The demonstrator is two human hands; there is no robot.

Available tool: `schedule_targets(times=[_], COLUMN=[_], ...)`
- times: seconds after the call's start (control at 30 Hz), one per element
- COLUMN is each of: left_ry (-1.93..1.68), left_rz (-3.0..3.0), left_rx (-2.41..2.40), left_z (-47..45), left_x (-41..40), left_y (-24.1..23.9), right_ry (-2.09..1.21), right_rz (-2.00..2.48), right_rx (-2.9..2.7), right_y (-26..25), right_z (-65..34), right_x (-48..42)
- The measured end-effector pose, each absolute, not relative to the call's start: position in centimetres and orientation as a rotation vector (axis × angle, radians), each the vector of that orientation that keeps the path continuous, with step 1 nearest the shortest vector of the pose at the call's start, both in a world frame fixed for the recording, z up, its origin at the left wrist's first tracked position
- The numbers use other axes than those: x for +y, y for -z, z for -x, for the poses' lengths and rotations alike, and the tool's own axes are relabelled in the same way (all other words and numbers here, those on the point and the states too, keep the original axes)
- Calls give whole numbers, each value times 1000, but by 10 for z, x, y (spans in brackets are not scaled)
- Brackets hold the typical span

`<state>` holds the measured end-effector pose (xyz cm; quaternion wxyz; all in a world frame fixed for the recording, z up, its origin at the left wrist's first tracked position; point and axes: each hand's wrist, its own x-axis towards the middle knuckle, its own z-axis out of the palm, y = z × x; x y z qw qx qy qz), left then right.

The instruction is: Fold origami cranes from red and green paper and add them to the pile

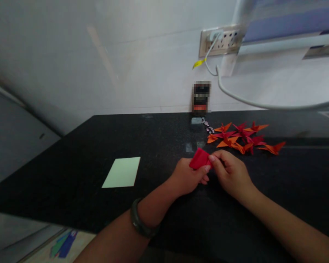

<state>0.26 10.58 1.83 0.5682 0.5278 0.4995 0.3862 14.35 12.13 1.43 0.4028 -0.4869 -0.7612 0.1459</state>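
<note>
A small folded piece of red paper [199, 159] is pinched between both my hands just above the black countertop [71, 171]. My left hand [187, 176], with a dark bangle on the wrist, grips its lower left side with closed fingers. From the right, my right hand [230, 171] holds the paper's edge with thumb and fingertips. Behind my hands lies a pile of folded red and orange paper cranes [242, 138].
A pale green square sheet [122, 172] lies flat on the counter to the left. A small dark box [201, 98] stands against the wall at the back. A wall socket [220, 41] with a grey cable [243, 98] is above.
</note>
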Motion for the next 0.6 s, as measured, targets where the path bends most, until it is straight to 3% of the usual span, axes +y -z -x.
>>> schedule_targets(times=[0.13,0.37,0.6], left_ry=[-926,-898,-974], left_rz=[-1197,-1323,-1287], left_rx=[1195,1162,1136], left_z=[-3,4,1], left_x=[105,107,111], left_y=[-23,-19,-11], right_ry=[-471,-973,-805], right_rz=[1238,1232,1309], right_rx=[-1881,-1943,-1833], right_y=[-13,-18,-19], right_z=[-144,-154,-149], right_x=[123,132,123])
